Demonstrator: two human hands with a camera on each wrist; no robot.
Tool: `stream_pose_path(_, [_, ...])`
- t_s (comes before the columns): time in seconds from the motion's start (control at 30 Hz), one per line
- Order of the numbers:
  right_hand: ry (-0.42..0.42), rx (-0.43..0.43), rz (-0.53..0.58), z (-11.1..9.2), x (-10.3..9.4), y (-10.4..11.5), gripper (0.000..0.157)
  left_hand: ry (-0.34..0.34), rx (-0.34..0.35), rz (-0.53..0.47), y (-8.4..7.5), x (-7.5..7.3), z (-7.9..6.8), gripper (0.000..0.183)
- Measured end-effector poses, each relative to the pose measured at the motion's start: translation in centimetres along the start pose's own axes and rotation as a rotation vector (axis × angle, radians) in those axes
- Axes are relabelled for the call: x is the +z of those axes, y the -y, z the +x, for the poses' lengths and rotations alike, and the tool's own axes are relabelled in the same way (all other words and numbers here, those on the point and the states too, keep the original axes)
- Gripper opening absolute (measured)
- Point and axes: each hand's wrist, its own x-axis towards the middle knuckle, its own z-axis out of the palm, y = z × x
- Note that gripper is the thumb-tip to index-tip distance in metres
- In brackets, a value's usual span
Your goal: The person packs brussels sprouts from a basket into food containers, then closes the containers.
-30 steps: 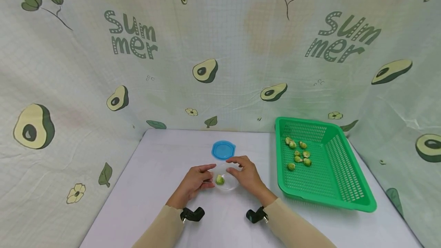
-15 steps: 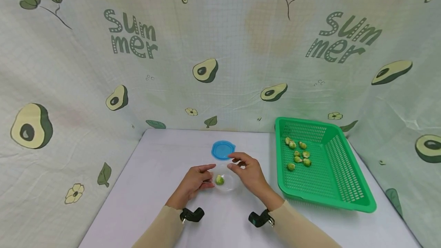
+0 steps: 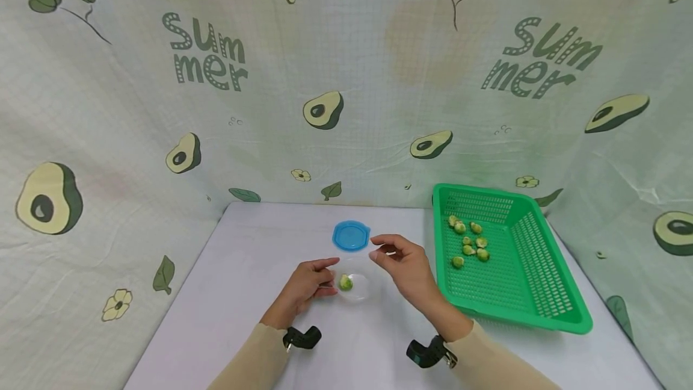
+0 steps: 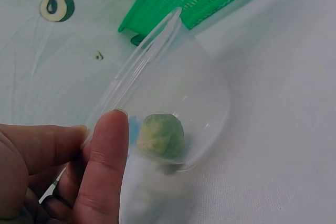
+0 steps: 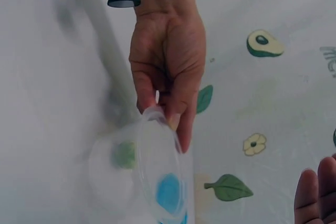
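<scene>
My left hand (image 3: pixel 308 286) pinches the rim of a clear plastic bowl (image 4: pixel 207 93) between fingers and thumb. Inside the bowl lies one Brussels sprout (image 4: pixel 164 136), seen through its wall. My right hand (image 3: pixel 405 268) is raised to the right of the bowl, apart from it, fingers loosely bent with nothing between them. In the right wrist view only some fingertips (image 5: pixel 320 195) of that hand show at the lower right corner. Just beyond the bowl lies a round blue lid (image 3: pixel 351 236) with a small tab.
At the right stands a green slotted basket (image 3: pixel 533 269). Several Brussels sprouts (image 3: pixel 468 250) are gathered toward its left side. A white cloth (image 3: pixel 260 245) covers the table, and a printed curtain (image 3: pixel 368 77) hangs behind it.
My right hand has let go of the bowl's far right rim and moved right, away from it. My left hand, the bowl and the sprout in it have stayed put.
</scene>
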Motion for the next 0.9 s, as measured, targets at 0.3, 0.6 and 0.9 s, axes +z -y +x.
stream_pose_path(0.3, [-0.013, -0.042, -0.047, 1.0, -4.9, 2.6, 0.024, -0.005, -0.003, 0.009, -0.1, -0.1, 0.0, 0.046])
stream_pose_path(0.6, [-0.015, -0.121, -0.213, 2.7, -11.7, 1.7, 0.03, -0.005, 0.002, 0.017, -0.4, 0.1, -0.4, 0.046])
stream_pose_path(0.9, [0.136, -0.022, -0.396, 4.1, -17.1, 0.0, 0.037, -0.011, -0.008, 0.024, -0.4, 0.2, -0.3, 0.047])
